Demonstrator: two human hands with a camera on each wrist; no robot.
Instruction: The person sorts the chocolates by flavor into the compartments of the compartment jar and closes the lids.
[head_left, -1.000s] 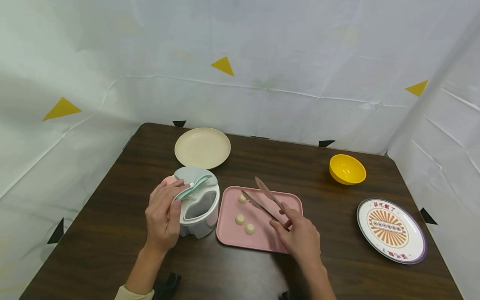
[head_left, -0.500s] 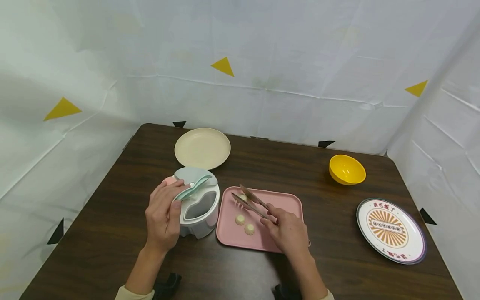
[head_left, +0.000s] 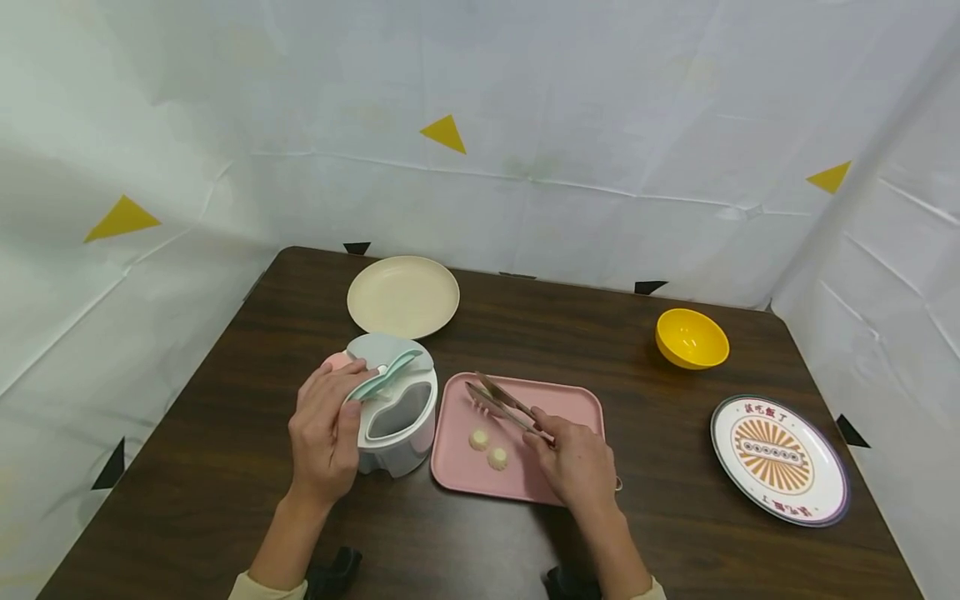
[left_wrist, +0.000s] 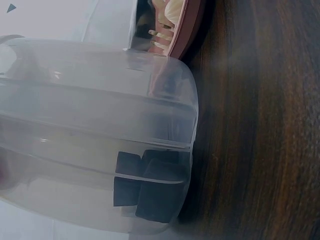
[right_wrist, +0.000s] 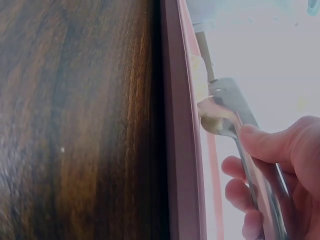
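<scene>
My left hand (head_left: 326,437) holds up the mint-green lid (head_left: 386,375) of a round, pale grey compartment box (head_left: 397,450), leaving one compartment uncovered. In the left wrist view the box's translucent wall (left_wrist: 90,125) shows dark blocks behind it. Metal tongs (head_left: 510,412) are in my right hand (head_left: 577,462), their tips low over the far left of the pink tray (head_left: 555,487). A pale piece (right_wrist: 212,122) appears at the tong tips in the right wrist view; from the head it is hidden. Two small cream-coloured pieces (head_left: 478,439) lie on the tray nearer me.
A cream plate (head_left: 403,296) sits behind the box. To the right are a yellow bowl (head_left: 692,339) and a printed white plate (head_left: 780,492). All stand on a dark wooden table (head_left: 217,442), with white sheeting (head_left: 555,92) behind.
My right hand has moved left with the tongs, bringing them down over the far cream piece. Their arms have drawn closer together, and that piece is now covered. My left hand keeps its place.
</scene>
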